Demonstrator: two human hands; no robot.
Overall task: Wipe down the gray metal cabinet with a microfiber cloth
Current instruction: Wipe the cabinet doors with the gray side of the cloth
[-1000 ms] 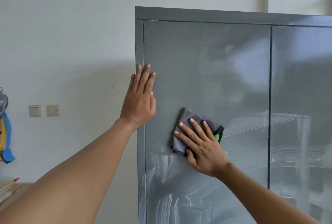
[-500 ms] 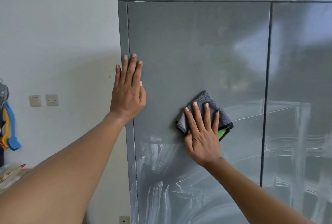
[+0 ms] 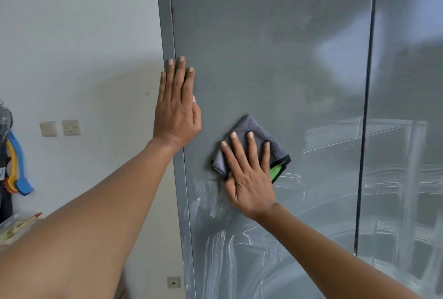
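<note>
wiping the gray cabinet [image 3: 275, 47] door
right hand [image 3: 249, 176], fingers straight and spread, presses the folded gray cloth [image 3: 255, 128] flat; left hand [image 3: 176, 111], fingers straight together, rests on the door's edge.

A pale wall [image 3: 84, 35] carries two switch plates [image 3: 60, 128] (side by side) and a low socket [image 3: 173, 282]

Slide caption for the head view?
Right hand presses gray cloth to streaked cabinet door; left hand braces its edge.
</note>
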